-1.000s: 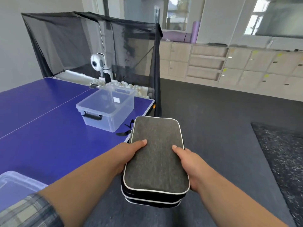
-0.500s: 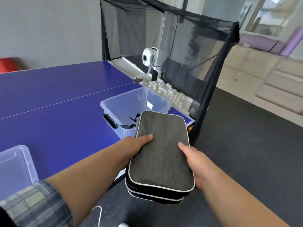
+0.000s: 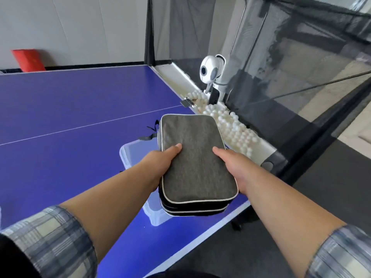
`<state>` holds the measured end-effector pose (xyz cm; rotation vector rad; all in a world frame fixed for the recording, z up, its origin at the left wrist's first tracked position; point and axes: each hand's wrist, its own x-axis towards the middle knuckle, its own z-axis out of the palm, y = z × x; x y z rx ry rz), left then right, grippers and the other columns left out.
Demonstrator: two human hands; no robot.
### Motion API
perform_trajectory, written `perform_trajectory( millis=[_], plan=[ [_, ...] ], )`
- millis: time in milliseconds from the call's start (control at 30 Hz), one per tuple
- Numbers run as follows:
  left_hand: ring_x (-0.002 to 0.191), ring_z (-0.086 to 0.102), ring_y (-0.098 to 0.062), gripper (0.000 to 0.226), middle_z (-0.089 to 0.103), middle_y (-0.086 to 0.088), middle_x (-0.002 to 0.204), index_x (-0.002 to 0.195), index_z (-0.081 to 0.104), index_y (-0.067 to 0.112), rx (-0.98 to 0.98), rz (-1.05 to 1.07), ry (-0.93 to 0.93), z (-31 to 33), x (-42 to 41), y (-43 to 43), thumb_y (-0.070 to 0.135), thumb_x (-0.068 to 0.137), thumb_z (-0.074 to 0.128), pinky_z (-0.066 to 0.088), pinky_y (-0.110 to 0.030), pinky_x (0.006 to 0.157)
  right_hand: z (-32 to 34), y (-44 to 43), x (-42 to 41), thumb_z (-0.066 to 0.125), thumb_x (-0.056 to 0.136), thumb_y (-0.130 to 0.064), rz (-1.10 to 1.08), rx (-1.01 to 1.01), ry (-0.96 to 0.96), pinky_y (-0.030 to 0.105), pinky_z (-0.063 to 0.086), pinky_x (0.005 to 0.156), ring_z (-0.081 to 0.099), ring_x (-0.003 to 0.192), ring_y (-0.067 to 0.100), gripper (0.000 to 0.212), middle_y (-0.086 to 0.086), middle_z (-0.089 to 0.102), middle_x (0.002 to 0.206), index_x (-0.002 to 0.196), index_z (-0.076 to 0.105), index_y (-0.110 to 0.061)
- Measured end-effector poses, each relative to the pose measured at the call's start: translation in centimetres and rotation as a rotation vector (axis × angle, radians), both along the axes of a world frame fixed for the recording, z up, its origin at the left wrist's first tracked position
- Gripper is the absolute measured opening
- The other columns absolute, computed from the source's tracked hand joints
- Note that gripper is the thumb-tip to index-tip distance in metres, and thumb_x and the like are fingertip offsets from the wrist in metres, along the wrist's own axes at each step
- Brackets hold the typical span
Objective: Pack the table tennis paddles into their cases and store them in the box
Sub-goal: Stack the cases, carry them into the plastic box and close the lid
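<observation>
Two grey paddle cases point(image 3: 194, 157) with white piping are stacked flat, one on the other. My left hand point(image 3: 160, 165) grips their left edge and my right hand point(image 3: 234, 167) grips their right edge, thumbs on top. The stack hangs directly over the clear plastic box point(image 3: 132, 155) on the blue table tennis table point(image 3: 70, 121). The cases hide most of the box; only its left rim and near corner show. Black straps dangle off the far left of the cases.
A white ball-feeding machine point(image 3: 211, 73) stands at the table's end inside a black catch net point(image 3: 291, 67). Many white balls point(image 3: 230, 127) lie in the tray along that end. A red object point(image 3: 28, 59) sits by the far wall. Dark floor lies to the right.
Both hands carried the stacked cases forward and left, from beside the table to above the clear box. My view swung left toward the table.
</observation>
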<state>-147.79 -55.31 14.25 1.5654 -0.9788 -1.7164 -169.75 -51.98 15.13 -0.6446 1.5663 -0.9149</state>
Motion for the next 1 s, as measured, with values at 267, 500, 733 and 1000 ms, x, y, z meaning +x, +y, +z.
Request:
perform_trajectory(
  millis=[267,500,733,1000],
  plan=[
    [0.092,0.071,-0.024,0.073,0.072,-0.002,0.103,0.115,0.061,0.014,0.073,0.184,-0.005,-4.7,-0.7,-6.7,0.067,0.067,0.076,0.056,-0.038,0.079,-4.2,-11.8,-0.8,0.063,0.092,-0.047,0.242,0.041,0.019,0.056,0.054,0.093,0.072,0.103,0.030,0.030,0.006,0.075,0.114,0.116,0.064,-0.031],
    [0.093,0.071,-0.023,0.088,0.071,0.000,0.105,0.119,0.057,0.019,0.121,0.306,-0.123,-7.9,-2.6,-7.1,0.075,0.053,0.074,0.058,-0.043,0.085,-9.8,-15.7,-2.2,0.066,0.079,-0.049,0.394,0.076,-0.031,0.055,0.060,0.080,0.076,0.096,0.025,0.050,0.001,0.077,0.110,0.126,0.059,-0.037],
    [0.095,0.073,-0.029,0.088,0.073,-0.008,0.111,0.124,0.058,0.017,0.144,0.443,-0.012,-8.5,-5.0,-5.7,0.062,0.053,0.082,0.059,-0.049,0.085,-11.4,-16.1,-4.3,0.066,0.073,-0.049,0.509,0.063,-0.118,0.049,0.061,0.080,0.076,0.094,0.019,0.042,-0.004,0.077,0.106,0.114,0.054,-0.048],
    [0.074,0.076,-0.026,0.042,0.079,-0.008,0.088,0.107,0.066,0.012,0.185,0.763,0.279,-7.4,-7.4,-4.4,0.047,0.084,0.070,0.058,-0.038,0.049,-6.6,-18.6,-6.4,0.061,0.098,-0.029,0.694,0.011,-0.234,0.031,0.061,0.067,0.076,0.097,0.018,0.027,0.001,0.078,0.108,0.124,0.061,-0.026]
  ],
)
